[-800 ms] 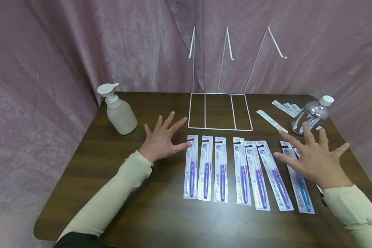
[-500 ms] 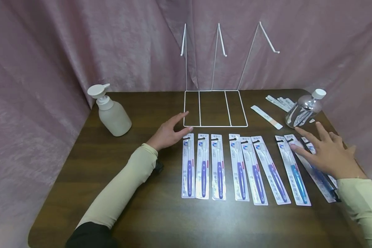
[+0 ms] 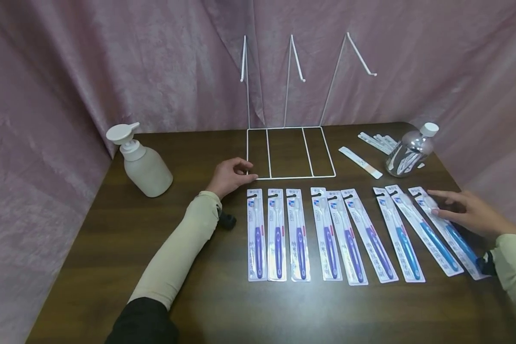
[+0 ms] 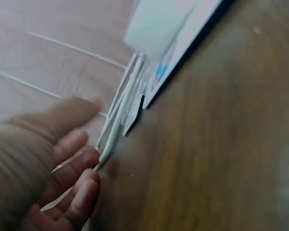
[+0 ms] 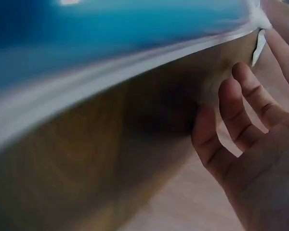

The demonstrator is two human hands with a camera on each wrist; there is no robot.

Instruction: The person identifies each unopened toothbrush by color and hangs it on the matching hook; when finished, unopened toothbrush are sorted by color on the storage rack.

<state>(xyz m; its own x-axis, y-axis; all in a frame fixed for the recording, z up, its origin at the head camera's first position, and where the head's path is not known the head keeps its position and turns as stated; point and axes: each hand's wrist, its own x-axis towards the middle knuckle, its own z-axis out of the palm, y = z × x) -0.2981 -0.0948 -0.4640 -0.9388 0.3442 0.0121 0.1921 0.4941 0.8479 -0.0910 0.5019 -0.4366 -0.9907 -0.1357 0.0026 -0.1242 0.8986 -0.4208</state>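
Observation:
My left hand (image 3: 231,177) is at the front left corner of a white wire rack (image 3: 292,177), with loosely bent fingers. In the left wrist view its fingertips (image 4: 89,156) meet the wire corner, and the thumb stays apart from them. My right hand (image 3: 477,212) rests by the upper right edge of the rightmost packaged blue toothbrush (image 3: 447,229). Thumb and forefinger touch that package; the other fingers (image 5: 207,130) hang loosely bent beside it. Several packaged purple toothbrushes (image 3: 277,234) lie in a row, with two more blue ones (image 3: 400,234) to their right.
A pump bottle (image 3: 146,169) stands at the back left. At the back right are a clear bottle (image 3: 413,145) with a white cap, a single strip (image 3: 360,162) and several more strips (image 3: 376,142). The rack's three hooks (image 3: 297,57) rise before a pink curtain (image 3: 176,62).
My left hand has drawn its spread fingers in and come to the rack's corner. My right hand has moved right, uncovering the blue toothbrushes, and lowered to the outermost one. The view has shifted.

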